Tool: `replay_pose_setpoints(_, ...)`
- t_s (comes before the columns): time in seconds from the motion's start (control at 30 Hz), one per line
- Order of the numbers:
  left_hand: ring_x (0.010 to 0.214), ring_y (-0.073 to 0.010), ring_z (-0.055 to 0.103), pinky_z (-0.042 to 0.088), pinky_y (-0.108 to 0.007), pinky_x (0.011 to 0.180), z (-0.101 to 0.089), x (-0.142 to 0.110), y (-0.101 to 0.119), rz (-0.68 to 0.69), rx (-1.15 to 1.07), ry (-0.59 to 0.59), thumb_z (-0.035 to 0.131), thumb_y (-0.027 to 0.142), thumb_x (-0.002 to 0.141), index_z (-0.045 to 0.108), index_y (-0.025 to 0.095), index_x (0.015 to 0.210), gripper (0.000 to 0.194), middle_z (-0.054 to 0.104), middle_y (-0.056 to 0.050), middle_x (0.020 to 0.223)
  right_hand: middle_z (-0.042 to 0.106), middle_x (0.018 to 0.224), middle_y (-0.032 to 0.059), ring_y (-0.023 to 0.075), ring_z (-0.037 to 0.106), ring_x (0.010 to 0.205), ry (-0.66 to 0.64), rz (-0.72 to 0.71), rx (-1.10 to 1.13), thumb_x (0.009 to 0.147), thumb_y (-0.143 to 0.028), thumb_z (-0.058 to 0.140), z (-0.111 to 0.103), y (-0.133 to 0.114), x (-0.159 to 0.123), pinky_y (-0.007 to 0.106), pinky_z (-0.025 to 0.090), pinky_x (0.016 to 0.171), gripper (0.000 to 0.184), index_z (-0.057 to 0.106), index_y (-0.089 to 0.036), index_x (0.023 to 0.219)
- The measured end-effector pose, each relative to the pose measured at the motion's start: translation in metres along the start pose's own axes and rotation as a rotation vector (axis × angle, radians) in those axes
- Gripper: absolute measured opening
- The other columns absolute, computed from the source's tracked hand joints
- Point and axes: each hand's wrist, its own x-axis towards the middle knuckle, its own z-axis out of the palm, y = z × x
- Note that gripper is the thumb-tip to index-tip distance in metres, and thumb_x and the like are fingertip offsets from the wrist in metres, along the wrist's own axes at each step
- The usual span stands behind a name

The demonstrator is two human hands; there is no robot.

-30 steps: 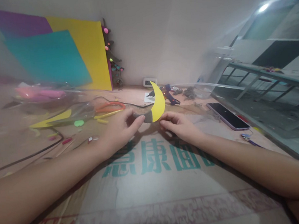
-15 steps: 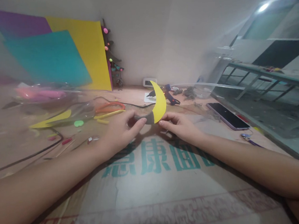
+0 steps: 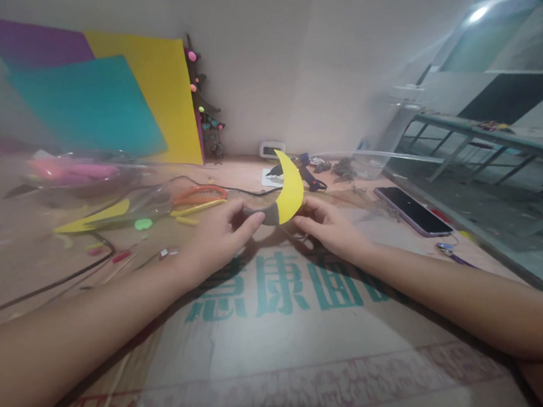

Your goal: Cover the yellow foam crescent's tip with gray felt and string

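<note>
A crescent moon cutout (image 3: 290, 189) stands on edge between my hands above the printed sheet. Its upper part is bare yellow, while its lower left end is covered in dark grey wrapping (image 3: 269, 215). My left hand (image 3: 229, 233) pinches that grey end between thumb and fingers. My right hand (image 3: 326, 227) is curled close to the crescent's lower right edge, thumb toward the fingers. A thin strand (image 3: 295, 234) shows under the crescent near the right fingertips. What those fingers hold is partly hidden behind the cutout.
Behind the crescent lie a dark glue gun (image 3: 314, 177) and a small white device (image 3: 272, 149). Orange-handled scissors (image 3: 201, 196) and a black cable (image 3: 67, 280) are at left. A phone (image 3: 414, 210) lies at right. Coloured sheets (image 3: 89, 106) lean on the wall.
The crescent has shifted slightly right and tilted a little in my left hand. My right hand moved to the crescent's lower edge, then back a little to the right.
</note>
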Motion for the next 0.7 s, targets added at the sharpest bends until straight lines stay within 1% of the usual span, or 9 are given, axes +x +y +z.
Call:
replay_pose_setpoints(0.1, 0.065, -0.0157, 0.053, 0.037, -0.027, 0.058, 0.001, 0.0, -0.001, -0.004, -0.021, -0.01, 0.048, 0.045, 0.09, 0.055, 0.018, 0.077, 0.031, 0.059, 0.0, 0.07, 0.062, 0.086, 0.0016, 0.0152, 0.058, 0.08, 0.062, -0.015, 0.072, 0.083, -0.024, 0.054, 0.0, -0.002, 0.0, 0.031, 0.046, 0.077, 0.013, 0.06, -0.019, 0.093)
replay_pose_setpoints(0.17, 0.063, -0.0151, 0.052, 0.036, -0.027, 0.057, 0.002, 0.001, -0.002, -0.005, -0.026, -0.014, 0.049, 0.045, 0.09, 0.055, 0.018, 0.077, 0.031, 0.057, 0.001, 0.069, 0.063, 0.086, 0.0014, 0.0154, 0.058, 0.08, 0.095, -0.011, 0.103, 0.08, -0.022, 0.056, 0.0, 0.0, 0.001, 0.031, 0.046, 0.074, 0.013, 0.059, -0.02, 0.093)
replay_pose_setpoints(0.27, 0.062, -0.0144, 0.05, 0.035, -0.026, 0.056, 0.002, 0.001, -0.003, -0.008, -0.032, -0.023, 0.049, 0.045, 0.09, 0.055, 0.018, 0.077, 0.031, 0.055, 0.001, 0.068, 0.064, 0.089, 0.0028, 0.0158, 0.058, 0.076, 0.075, 0.011, 0.121, 0.076, -0.018, 0.057, 0.001, 0.004, 0.003, 0.03, 0.046, 0.066, 0.023, 0.057, -0.02, 0.099)
replay_pose_setpoints(0.37, 0.063, -0.0148, 0.05, 0.035, -0.027, 0.056, 0.002, 0.002, -0.004, -0.009, -0.028, -0.026, 0.048, 0.045, 0.09, 0.055, 0.018, 0.077, 0.031, 0.055, 0.001, 0.068, 0.064, 0.091, 0.0032, 0.0143, 0.055, 0.068, 0.033, 0.015, 0.095, 0.073, -0.013, 0.051, 0.001, 0.007, 0.004, 0.029, 0.044, 0.061, 0.033, 0.057, -0.019, 0.105)
replay_pose_setpoints(0.43, 0.063, -0.0152, 0.051, 0.035, -0.027, 0.056, 0.003, 0.002, -0.005, -0.011, -0.025, -0.024, 0.048, 0.046, 0.09, 0.055, 0.018, 0.077, 0.032, 0.056, 0.0, 0.069, 0.063, 0.09, 0.0028, 0.0139, 0.054, 0.067, 0.021, 0.01, 0.07, 0.071, -0.01, 0.049, 0.001, 0.008, 0.004, 0.029, 0.045, 0.063, 0.036, 0.057, -0.019, 0.106)
replay_pose_setpoints(0.6, 0.062, -0.0146, 0.05, 0.035, -0.027, 0.056, 0.003, 0.001, -0.005, -0.031, -0.046, -0.031, 0.049, 0.046, 0.09, 0.055, 0.018, 0.076, 0.032, 0.055, 0.001, 0.067, 0.062, 0.092, 0.0036, 0.0175, 0.057, 0.084, 0.014, -0.045, 0.026, 0.072, -0.011, 0.052, 0.001, 0.009, 0.005, 0.033, 0.047, 0.076, 0.039, 0.059, -0.018, 0.11)
replay_pose_setpoints(0.7, 0.062, -0.0147, 0.05, 0.035, -0.026, 0.055, 0.002, 0.001, -0.003, -0.041, -0.074, -0.035, 0.049, 0.046, 0.089, 0.055, 0.018, 0.076, 0.031, 0.054, 0.001, 0.067, 0.062, 0.094, 0.0042, 0.0165, 0.056, 0.081, 0.016, -0.038, 0.013, 0.073, -0.01, 0.051, 0.001, 0.01, 0.005, 0.031, 0.047, 0.072, 0.04, 0.058, -0.018, 0.111)
